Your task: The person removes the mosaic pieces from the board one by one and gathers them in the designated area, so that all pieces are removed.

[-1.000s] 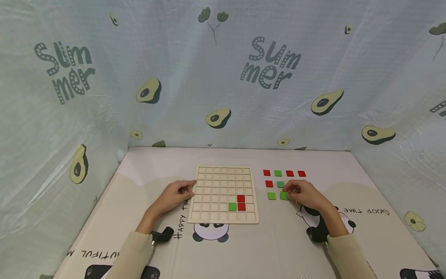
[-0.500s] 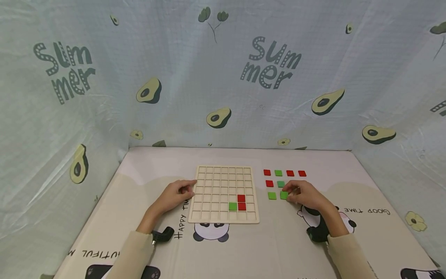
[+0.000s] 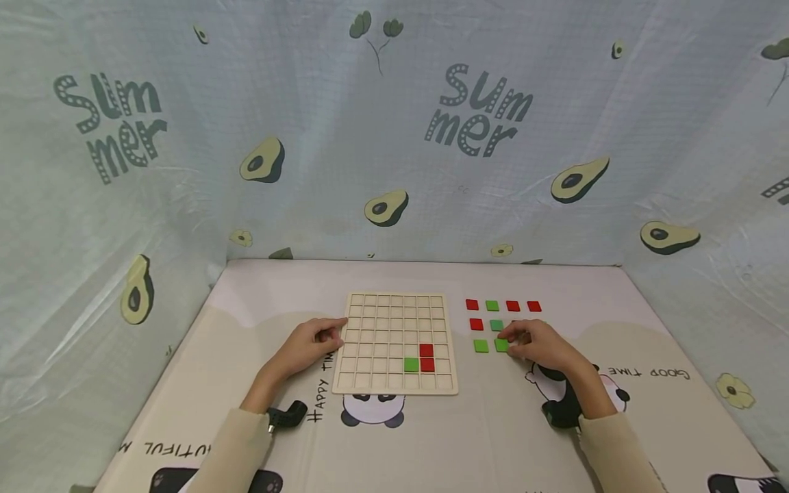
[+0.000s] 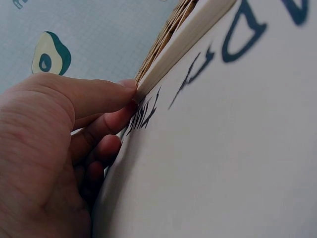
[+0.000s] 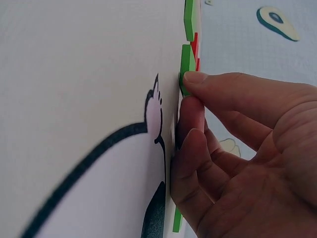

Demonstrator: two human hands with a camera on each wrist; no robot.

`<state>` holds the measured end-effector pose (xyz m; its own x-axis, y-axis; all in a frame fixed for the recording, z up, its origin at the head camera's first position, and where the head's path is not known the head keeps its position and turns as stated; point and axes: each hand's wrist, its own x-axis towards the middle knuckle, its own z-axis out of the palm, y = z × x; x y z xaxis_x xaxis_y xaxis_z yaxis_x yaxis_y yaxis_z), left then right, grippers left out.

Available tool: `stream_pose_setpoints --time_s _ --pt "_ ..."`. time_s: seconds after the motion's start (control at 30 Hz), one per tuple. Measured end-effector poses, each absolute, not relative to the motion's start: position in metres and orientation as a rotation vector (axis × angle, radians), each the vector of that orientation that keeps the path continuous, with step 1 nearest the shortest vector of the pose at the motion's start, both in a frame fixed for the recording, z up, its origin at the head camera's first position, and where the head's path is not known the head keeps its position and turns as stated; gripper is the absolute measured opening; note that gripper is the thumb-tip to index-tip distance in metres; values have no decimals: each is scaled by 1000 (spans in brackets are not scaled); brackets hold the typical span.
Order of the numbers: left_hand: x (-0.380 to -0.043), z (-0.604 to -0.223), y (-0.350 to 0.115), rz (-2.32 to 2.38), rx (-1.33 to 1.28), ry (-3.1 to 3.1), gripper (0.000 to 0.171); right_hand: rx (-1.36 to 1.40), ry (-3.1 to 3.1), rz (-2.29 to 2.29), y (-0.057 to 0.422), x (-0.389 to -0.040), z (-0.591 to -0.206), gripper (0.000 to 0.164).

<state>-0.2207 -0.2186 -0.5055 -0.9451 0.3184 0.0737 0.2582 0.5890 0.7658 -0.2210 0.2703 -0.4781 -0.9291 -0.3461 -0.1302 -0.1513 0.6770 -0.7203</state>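
Note:
A pale wooden grid board [image 3: 377, 350] lies on the table, with two red tiles [image 3: 427, 364] and one green tile [image 3: 411, 365] in its cells. At its left edge is my left hand [image 3: 311, 346], thumb and forefinger touching the rim at separate spots. The left wrist view shows the thumb against the board's side [image 4: 163, 62]. To the board's right, my right hand [image 3: 537, 342] pinches a green square tile [image 3: 501, 345] by its edge. In the right wrist view, thumb and forefinger are on that tile [image 5: 187, 62]. Its underside is hidden.
Loose red tiles [image 3: 471, 305] and green tiles [image 3: 481, 346] lie in rows right of the board. A dark device [image 3: 287, 415] is strapped at the left wrist, another [image 3: 562, 413] at the right. Printed fabric [image 3: 382, 157] walls the table's back and sides.

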Motion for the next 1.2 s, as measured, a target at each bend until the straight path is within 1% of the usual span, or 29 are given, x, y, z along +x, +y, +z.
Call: stream_pose_setpoints --time_s 0.4,1.2 --pt "-220 -505 -219 1302 499 2735 49 -419 2629 -1113 270 -219 -478 28" --pt "-219 -505 -218 1317 516 2740 48 -396 2668 -1077 271 -222 -482 26"
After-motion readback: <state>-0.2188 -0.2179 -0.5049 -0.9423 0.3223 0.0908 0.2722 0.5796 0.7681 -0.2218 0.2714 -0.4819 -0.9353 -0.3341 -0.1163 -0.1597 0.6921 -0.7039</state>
